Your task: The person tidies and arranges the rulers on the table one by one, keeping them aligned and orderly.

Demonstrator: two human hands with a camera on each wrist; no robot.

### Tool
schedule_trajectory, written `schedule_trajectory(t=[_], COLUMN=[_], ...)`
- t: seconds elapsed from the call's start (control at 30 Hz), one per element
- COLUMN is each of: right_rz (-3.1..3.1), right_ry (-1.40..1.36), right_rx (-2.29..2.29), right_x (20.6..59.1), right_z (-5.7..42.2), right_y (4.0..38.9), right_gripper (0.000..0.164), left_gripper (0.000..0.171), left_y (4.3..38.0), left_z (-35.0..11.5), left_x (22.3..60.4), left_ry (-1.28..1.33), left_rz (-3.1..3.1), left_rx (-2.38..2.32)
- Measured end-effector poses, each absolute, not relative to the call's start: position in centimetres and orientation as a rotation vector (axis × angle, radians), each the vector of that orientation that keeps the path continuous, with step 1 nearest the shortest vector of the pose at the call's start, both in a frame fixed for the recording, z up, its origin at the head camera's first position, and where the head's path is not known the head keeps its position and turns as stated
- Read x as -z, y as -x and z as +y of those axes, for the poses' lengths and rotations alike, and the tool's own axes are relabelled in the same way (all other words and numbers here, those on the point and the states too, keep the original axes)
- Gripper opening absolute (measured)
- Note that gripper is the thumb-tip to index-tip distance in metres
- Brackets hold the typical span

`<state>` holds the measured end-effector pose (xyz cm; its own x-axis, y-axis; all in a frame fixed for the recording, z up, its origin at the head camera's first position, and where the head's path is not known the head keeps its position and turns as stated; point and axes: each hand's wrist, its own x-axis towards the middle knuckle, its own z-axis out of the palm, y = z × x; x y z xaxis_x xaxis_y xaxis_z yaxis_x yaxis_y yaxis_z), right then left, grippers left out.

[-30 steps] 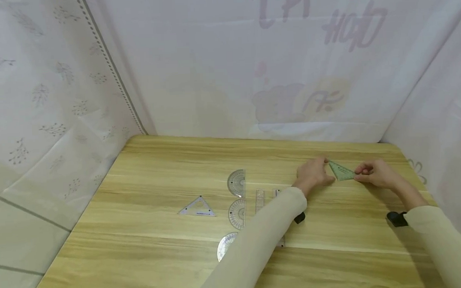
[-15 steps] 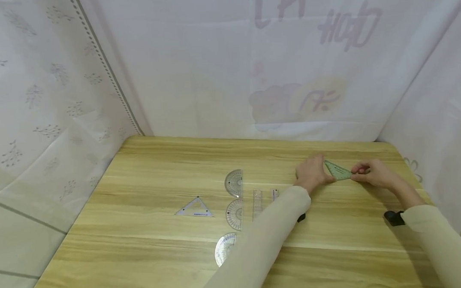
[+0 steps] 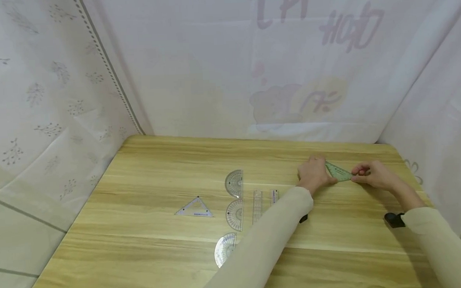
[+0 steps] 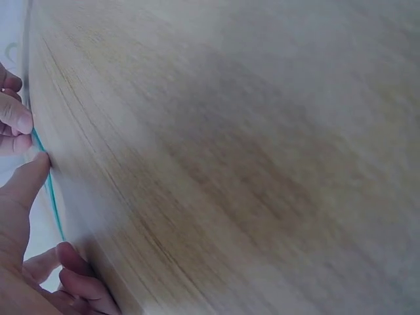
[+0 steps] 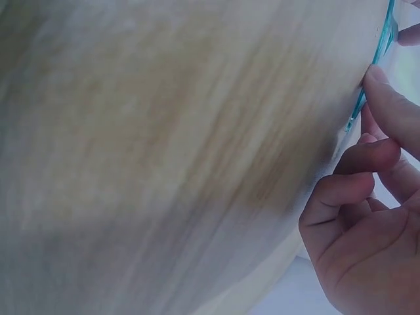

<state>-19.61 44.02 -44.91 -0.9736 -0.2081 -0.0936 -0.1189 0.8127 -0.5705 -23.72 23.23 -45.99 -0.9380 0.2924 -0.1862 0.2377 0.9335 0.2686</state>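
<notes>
A green triangular set square (image 3: 338,172) lies flat at the right rear of the wooden table. Its left side sits between the thumb and fingers of my left hand (image 3: 314,174). My right hand (image 3: 372,174) pinches its right corner between thumb and forefinger, the other fingers curled in. From the left wrist, the set square (image 4: 52,197) appears as a thin green edge between thumb and fingertips. In the right wrist view the right thumb presses on the set square (image 5: 359,105) close to its tip.
A clear set square (image 3: 196,207) lies to the left. Clear protractors (image 3: 234,183) form a column beside it. Two clear rulers, a nearer one (image 3: 257,205) and another (image 3: 274,196), are partly covered by the left sleeve (image 3: 269,241). Fabric (image 3: 196,76) hangs behind the table.
The head view shifts slightly. My left hand has closed in on the green set square's left side, its thumb now against the edge. The right hand keeps its pinch on the corner.
</notes>
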Motion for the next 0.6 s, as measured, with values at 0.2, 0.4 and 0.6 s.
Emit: schedule_trajectory(t=[0.2, 0.4, 0.6], right_rz=[2.852, 2.855, 2.838], right_ry=[0.255, 0.25, 0.256], right_rx=[0.88, 0.879, 0.9], right_x=[45.02, 45.09, 45.22], right_z=[44.03, 44.07, 44.08], right_y=[19.52, 19.41, 19.42], right_gripper=[0.019, 0.021, 0.023], left_gripper=[0.076, 0.077, 0.089], left_y=[23.73, 23.74, 23.91], left_z=[23.4, 23.25, 22.95], left_x=[46.03, 46.01, 46.06], left_ry=[-0.401, -0.422, -0.419], left_rz=[2.861, 2.852, 2.854], left_rx=[-0.338, -0.35, -0.408])
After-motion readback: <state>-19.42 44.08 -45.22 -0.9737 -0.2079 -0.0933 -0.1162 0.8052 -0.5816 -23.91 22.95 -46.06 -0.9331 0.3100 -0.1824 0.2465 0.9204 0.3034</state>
